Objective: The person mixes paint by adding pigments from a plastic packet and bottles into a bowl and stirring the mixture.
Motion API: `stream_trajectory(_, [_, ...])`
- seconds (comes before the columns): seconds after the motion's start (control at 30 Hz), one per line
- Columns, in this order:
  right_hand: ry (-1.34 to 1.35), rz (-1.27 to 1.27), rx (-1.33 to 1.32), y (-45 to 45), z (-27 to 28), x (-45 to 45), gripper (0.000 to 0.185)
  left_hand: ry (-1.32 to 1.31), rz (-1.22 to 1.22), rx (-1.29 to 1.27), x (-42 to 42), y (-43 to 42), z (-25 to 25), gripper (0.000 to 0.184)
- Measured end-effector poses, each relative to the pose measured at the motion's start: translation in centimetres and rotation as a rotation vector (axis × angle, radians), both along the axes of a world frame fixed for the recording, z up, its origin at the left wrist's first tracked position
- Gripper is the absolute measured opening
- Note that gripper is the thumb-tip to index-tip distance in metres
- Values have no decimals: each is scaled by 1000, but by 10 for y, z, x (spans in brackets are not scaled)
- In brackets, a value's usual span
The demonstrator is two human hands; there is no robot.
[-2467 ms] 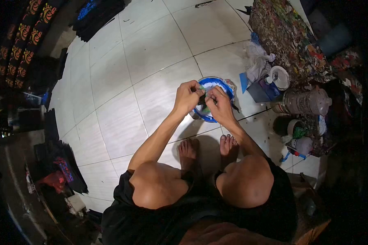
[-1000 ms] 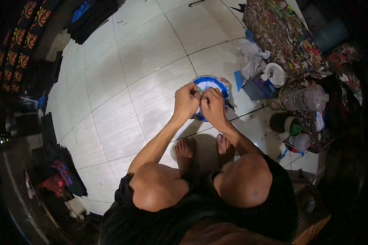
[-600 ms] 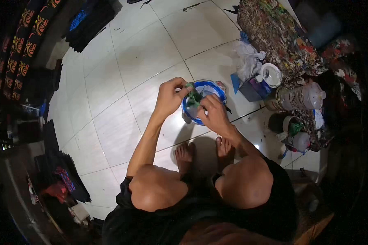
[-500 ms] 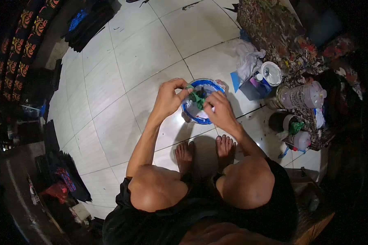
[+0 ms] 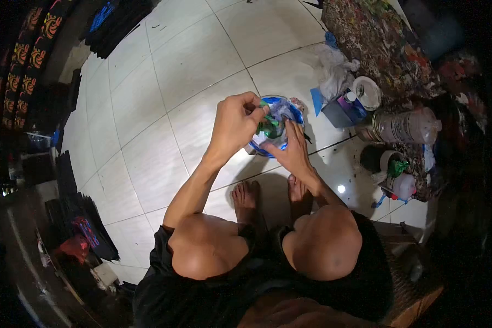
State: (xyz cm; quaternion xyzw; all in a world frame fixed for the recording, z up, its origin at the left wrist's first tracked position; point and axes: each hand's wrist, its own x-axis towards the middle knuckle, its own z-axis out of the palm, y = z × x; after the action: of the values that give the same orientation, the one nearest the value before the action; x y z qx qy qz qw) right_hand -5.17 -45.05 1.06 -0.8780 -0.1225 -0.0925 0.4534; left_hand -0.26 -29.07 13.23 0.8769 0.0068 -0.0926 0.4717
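A round tub with a blue rim (image 5: 299, 112) and whitish contents stands on the tiled floor in front of my feet. Thin green material (image 5: 270, 129), perhaps plastic, hangs over its opening. My left hand (image 5: 238, 123) is at the tub's left edge, with thumb and fingers pinched on the upper end of the green material. At the right side of the tub, my right hand (image 5: 293, 150) has its fingers and thumb spread, with nothing visible held in it. Its fingertips are close to the rim.
Right of the tub are a dark blue-purple container (image 5: 341, 111), a white round lid or tub (image 5: 367, 93), a crumpled white bag (image 5: 333, 74) and a large clear jar (image 5: 407, 126). A paint-crusted surface (image 5: 377, 49) lies behind them. Dark stacked pieces (image 5: 82, 224) sit left.
The green material was bunched between both hands and now hangs from my left hand. My right hand has opened its fingers beside the rim. The view has shifted slightly.
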Motion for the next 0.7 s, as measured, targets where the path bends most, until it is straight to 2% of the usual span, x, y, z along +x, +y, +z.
stream_trajectory(0.13, [90, -16, 163, -5, -37, 21, 47, 15, 34, -146, 8, 9, -12, 15])
stream_trajectory(0.17, [90, 8, 155, -10, -26, 24, 47, 11, 58, -154, 12, 15, -18, 15])
stream_trajectory(0.23, [291, 103, 9, -20, 7, 30, 40, 5, 32, -120, 19, 26, -30, 15])
stream_trajectory(0.27, [268, 120, 99, -26, -1, 33, 33, 44, 61, -84, 20, 27, -22, 15])
stream_trajectory(0.3, [276, 144, 85, -34, -1, 37, 33, 49, 87, -96, 23, 34, -34, 15])
stream_trajectory(0.4, [192, 308, 147, -45, 18, 50, 28, 264, 1, -344, 33, 51, -77, 11])
stream_trajectory(0.47, [67, 370, -196, -42, 44, 65, 25, 278, -46, -387, 36, 55, -97, 11])
stream_trajectory(0.57, [221, 415, -371, -27, 69, 79, 25, 328, -113, -389, 41, 63, -112, 11])
stream_trajectory(0.63, [271, 522, -338, -22, 65, 90, 25, 150, -127, -51, 37, 67, -106, 18])
stream_trajectory(0.67, [280, 556, -432, -17, 69, 95, 26, 25, -138, 16, 34, 69, -107, 25])
stream_trajectory(0.7, [288, 589, -524, -12, 75, 98, 26, 28, -129, 10, 32, 70, -108, 25])
